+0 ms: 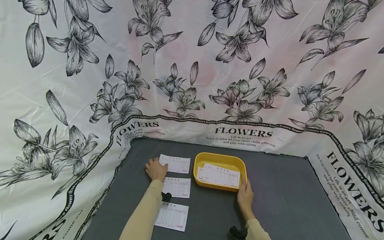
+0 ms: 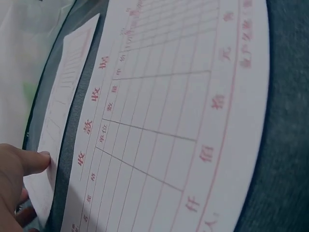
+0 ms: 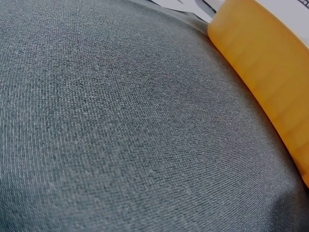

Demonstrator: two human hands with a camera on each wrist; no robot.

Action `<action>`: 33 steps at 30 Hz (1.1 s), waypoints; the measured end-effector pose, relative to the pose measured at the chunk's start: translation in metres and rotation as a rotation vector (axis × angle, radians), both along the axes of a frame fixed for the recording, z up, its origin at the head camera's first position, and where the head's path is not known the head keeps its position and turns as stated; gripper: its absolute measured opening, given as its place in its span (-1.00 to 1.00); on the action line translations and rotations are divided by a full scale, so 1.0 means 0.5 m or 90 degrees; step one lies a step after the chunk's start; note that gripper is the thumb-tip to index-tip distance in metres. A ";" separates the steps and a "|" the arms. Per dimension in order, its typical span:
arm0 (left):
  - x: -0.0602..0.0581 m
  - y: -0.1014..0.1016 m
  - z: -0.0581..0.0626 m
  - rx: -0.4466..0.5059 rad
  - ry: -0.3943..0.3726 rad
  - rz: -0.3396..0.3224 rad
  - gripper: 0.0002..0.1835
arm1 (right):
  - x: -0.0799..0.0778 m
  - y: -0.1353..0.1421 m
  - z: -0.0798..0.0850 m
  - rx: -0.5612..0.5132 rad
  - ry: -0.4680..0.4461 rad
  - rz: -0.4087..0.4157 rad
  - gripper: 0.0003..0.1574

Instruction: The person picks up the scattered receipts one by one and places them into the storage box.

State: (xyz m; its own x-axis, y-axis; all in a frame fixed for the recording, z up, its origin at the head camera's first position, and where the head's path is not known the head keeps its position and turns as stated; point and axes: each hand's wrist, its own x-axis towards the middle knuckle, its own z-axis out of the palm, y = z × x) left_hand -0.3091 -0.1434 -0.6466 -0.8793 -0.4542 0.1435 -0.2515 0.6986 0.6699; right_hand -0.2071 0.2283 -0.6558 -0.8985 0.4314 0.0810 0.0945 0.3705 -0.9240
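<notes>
My left hand [image 1: 156,169] is at the left end of the farthest receipt slip [image 1: 179,164]. In the left wrist view its thumb [image 2: 36,162] lies over that slip's edge, with the other fingers curled at the border, pinching it. Two more printed slips lie nearer in the same column, a middle slip [image 1: 180,188] and a front slip [image 1: 172,216]. My right hand [image 1: 246,198] grips the right front corner of a yellow plastic tray [image 1: 220,156]. Inside the tray several overlapping slips [image 1: 222,175] lie flat. The right wrist view shows the tray's outer wall [image 3: 265,67] but not the fingers.
Dark grey cloth [image 1: 282,193] covers the table. Behind and at both sides hangs a white flower-printed curtain [image 1: 186,133] with black lettering, meeting the table's edges. Black straps show at both wrists.
</notes>
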 end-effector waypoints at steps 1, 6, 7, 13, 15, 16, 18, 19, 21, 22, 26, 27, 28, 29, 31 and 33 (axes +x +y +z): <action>0.000 0.000 -0.001 0.015 0.008 0.002 -0.43 | 0.000 0.001 0.000 0.000 0.001 0.000 -0.20; -0.005 0.003 -0.005 0.075 0.041 0.016 -0.48 | -0.002 0.002 -0.002 -0.003 0.003 -0.003 -0.21; -0.007 0.003 -0.005 0.084 0.047 0.019 -0.49 | -0.003 0.002 -0.003 -0.004 0.003 -0.004 -0.21; -0.015 0.003 0.000 0.080 0.051 0.029 -0.43 | -0.004 0.002 -0.001 -0.003 -0.004 -0.007 -0.21; -0.014 0.001 0.003 0.069 0.046 0.031 -0.45 | -0.002 0.001 0.001 -0.002 -0.005 -0.005 -0.20; -0.014 -0.001 0.004 0.062 0.042 0.035 -0.48 | -0.002 0.001 0.002 -0.001 -0.005 -0.006 -0.20; -0.012 -0.004 0.006 0.047 0.039 0.041 -0.59 | 0.000 0.000 0.003 -0.002 -0.005 -0.005 -0.19; -0.011 -0.006 0.007 0.038 0.037 0.046 -0.65 | 0.001 -0.001 0.003 -0.002 -0.005 -0.008 -0.19; -0.010 -0.010 0.006 0.020 0.033 0.052 -0.76 | 0.002 -0.002 0.004 -0.002 -0.004 -0.010 -0.19; -0.010 -0.011 0.005 0.015 0.034 0.053 -0.81 | 0.002 -0.002 0.004 -0.001 -0.004 -0.012 -0.19; -0.009 -0.017 0.005 0.014 0.044 0.046 -0.88 | 0.003 -0.005 0.005 0.000 -0.003 -0.014 -0.20; -0.008 -0.019 0.006 0.017 0.045 0.043 -0.88 | 0.003 -0.005 0.006 0.000 -0.003 -0.015 -0.21; -0.007 -0.020 0.007 0.021 0.047 0.040 -0.88 | 0.003 -0.006 0.006 -0.001 -0.002 -0.015 -0.21; -0.007 -0.021 0.009 0.026 0.049 0.037 -0.87 | 0.002 -0.006 0.006 0.000 -0.001 -0.015 -0.21; -0.005 -0.022 0.014 0.035 0.048 0.033 -0.86 | 0.002 -0.006 0.006 -0.001 0.003 -0.015 -0.22; -0.002 -0.022 0.020 0.042 0.046 0.032 -0.84 | 0.001 -0.006 0.005 0.004 0.011 -0.019 -0.23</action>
